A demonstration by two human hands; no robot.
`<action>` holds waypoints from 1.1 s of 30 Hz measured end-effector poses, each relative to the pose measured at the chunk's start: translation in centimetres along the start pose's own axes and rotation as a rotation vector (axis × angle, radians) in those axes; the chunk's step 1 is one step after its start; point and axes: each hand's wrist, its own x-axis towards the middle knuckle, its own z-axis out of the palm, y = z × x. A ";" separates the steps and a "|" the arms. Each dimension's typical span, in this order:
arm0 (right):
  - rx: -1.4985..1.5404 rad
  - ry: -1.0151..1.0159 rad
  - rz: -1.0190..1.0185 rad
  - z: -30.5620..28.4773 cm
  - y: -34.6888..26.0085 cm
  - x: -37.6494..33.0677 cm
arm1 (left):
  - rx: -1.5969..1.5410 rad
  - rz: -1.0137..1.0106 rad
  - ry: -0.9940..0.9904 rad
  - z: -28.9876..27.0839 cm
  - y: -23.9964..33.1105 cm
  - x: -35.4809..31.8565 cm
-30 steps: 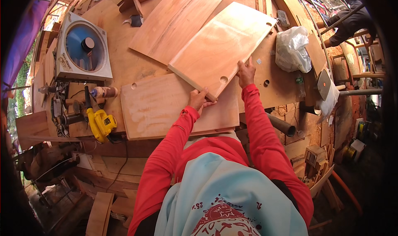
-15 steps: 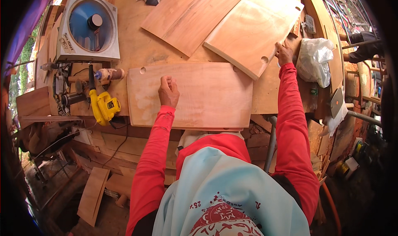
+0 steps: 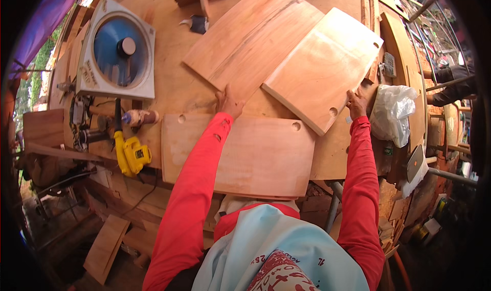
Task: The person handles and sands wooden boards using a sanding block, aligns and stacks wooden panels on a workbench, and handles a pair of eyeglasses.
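Observation:
My left hand [image 3: 230, 105] is at the near edge of a large wooden panel [image 3: 261, 38] with a dark grain streak, thumb and fingers closed at that edge. My right hand [image 3: 357, 105] grips the right edge of a paler wooden panel [image 3: 319, 68], which overlaps the streaked one and has round recesses near its right-hand corners. Closer to me, a third wooden panel [image 3: 245, 155] lies flat along the table's front edge. It too has round recesses at its far corners, and my left forearm crosses it.
On the left stand a white-framed box fan [image 3: 148, 61], a yellow blower [image 3: 134, 155] and a bottle [image 3: 140, 118]. A white plastic bag [image 3: 393, 112] sits at the right. Wood offcuts [image 3: 106, 247] lie below the table; a person's dark-clad limb [image 3: 452, 81] shows far right.
My left hand has moved forward from over the near panel to the streaked panel's edge. My right hand stays at the pale panel's edge. The whole view has shifted.

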 end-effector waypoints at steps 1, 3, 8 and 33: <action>-0.026 -0.032 0.013 0.3 -0.3 0.2 | 0.055 0.009 0.002 0.2 0.2 -0.5; -0.044 -0.051 0.018 0.9 -0.6 0.8 | 0.113 0.027 -0.001 0.8 0.9 -0.1; -0.123 -0.049 -0.018 1.7 -1.7 4.1 | 0.109 0.026 0.061 2.2 0.2 1.5; -0.342 -0.183 0.068 3.0 1.8 5.6 | 0.101 0.230 0.106 2.1 -2.2 3.6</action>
